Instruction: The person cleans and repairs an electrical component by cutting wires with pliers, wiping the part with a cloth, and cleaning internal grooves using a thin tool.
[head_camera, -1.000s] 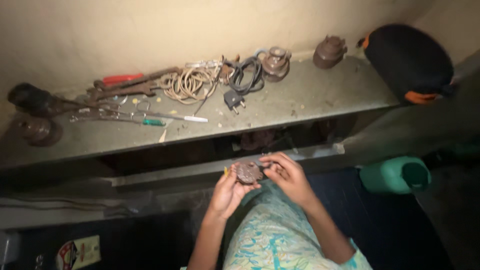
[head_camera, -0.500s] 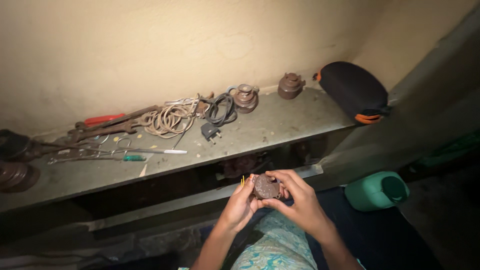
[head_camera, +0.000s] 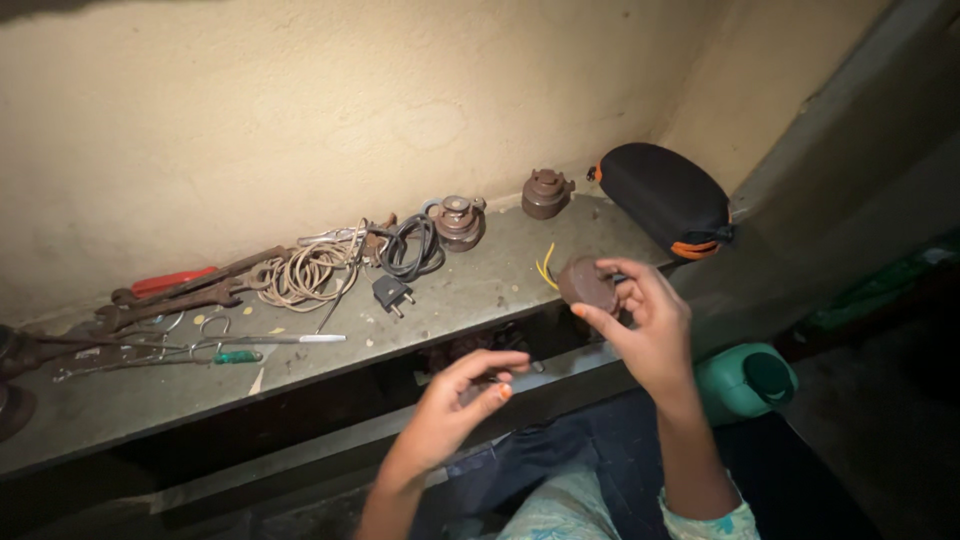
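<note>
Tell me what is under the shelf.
Under the shelf a dark gap runs above a lower ledge. The left hand covers part of it; what lies deeper is too dark to tell.

On the long grey shelf (head_camera: 300, 385) against the wall, left to right: rusty wrenches (head_camera: 190, 295), coiled tan cord (head_camera: 305, 275), black two-pin plug (head_camera: 392, 294), two brown round fittings (head_camera: 458, 221), black padded case (head_camera: 665, 200); teal plastic jug (head_camera: 745, 383) below right.
</note>
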